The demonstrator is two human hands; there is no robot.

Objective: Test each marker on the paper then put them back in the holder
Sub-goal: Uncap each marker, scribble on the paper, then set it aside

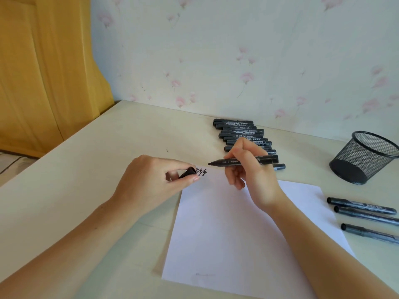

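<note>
A white sheet of paper (237, 229) lies on the table with black zigzag marks (201, 172) at its top left corner. My right hand (250, 169) grips an uncapped black marker (224, 162), its tip pointing left just above the paper's top edge. My left hand (155, 182) pinches the black cap (187, 172) beside the marks. Several capped black markers (241, 134) lie in a row behind my right hand. Three more capped markers (364, 214) lie to the right of the paper. The black mesh holder (364, 156) stands tilted at the far right and looks empty.
The pale table (86, 160) meets a flowered wall (237, 50) at the back. A yellow wooden door (43, 72) stands at the left, past the table's left edge.
</note>
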